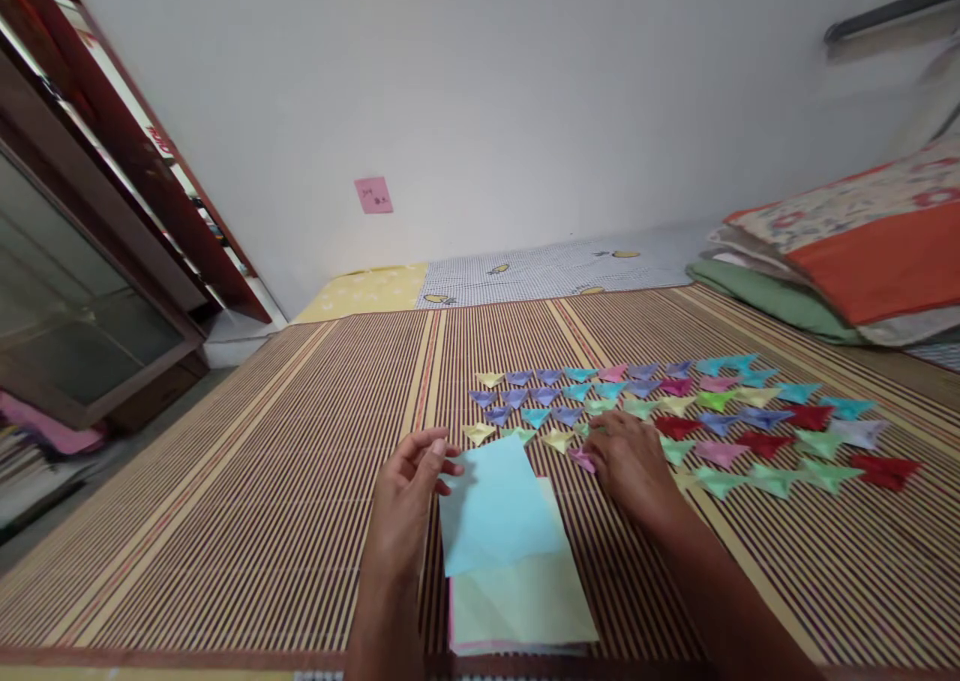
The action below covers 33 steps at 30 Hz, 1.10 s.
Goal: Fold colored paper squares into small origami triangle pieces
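Observation:
Small folded paper boats (718, 452) in many colours lie in rows on the striped mat. At the near edge of these rows is my right hand (628, 466), its fingers bent down and closed at a pink paper boat (581, 459). The fingertips are partly hidden behind the hand. My left hand (405, 486) is half curled with fingers apart, beside the left edge of a light blue sheet (499, 506); nothing shows in it. That blue sheet lies askew on a stack of pale yellow-green paper (521, 606), with pink edges peeking out beneath.
The striped bamboo mat (225, 521) spreads under everything. Folded bedding (862, 241) is piled at the right. A white wall (525, 91) with a pink note (373, 195) rises behind, and a glass-paned door (67, 271) stands at the left.

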Tool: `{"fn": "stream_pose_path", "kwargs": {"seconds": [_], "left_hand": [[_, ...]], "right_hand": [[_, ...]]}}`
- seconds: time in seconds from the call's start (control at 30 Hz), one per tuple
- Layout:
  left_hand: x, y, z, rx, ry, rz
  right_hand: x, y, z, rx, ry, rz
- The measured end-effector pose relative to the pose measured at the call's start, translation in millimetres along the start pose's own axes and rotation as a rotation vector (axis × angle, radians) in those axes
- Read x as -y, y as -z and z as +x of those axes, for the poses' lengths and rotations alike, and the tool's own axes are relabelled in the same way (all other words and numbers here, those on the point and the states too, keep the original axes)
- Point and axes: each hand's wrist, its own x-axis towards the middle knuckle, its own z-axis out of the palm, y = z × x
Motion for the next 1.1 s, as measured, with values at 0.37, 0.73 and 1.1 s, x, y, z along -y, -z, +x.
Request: {"fn": "stream_pose_path", "kwargs": {"seconds": [0.37, 0.73, 1.1], "left_hand": [[17, 28.3, 13, -0.140, -0.070, 0.365], [42, 25.0, 18, -0.058, -0.087, 0.388], [5, 13.7, 3, 0.173, 0.069, -0.070]], "right_hand": [[20, 16, -4, -0.054, -0.058, 0.198], [96, 15, 14, 0.015, -0.124, 0.876], [90, 27, 14, -0.002, -0.320, 1.407]]}}
